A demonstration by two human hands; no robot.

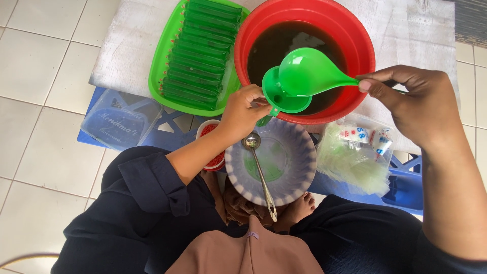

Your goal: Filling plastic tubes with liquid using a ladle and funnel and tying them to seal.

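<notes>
The green ladle (309, 71) hangs over the dark liquid in the red basin (355, 35), its handle pinched by the right hand (416, 104) at three o'clock. The left hand (242, 109), at seven o'clock from it, grips a green funnel (279, 96) beneath. A striped bowl (299, 152) with a metal spoon (261, 172) sits below.

The ladle (309, 71) is bright green, and so is the funnel (281, 96) under it. The big basin (350, 30) is red, and the liquid (276, 43) in it is dark brown. The tray (165, 61) beside it is bright green, with rows of dark green packets (200, 50). The bowl (304, 147) has a purple and white striped rim with a green spot in the middle. The spoon (261, 172) is shiny silver. The small cup (213, 157) is white with red things inside. The stool (406, 187) is blue. The floor (40, 101) is white tile.
</notes>
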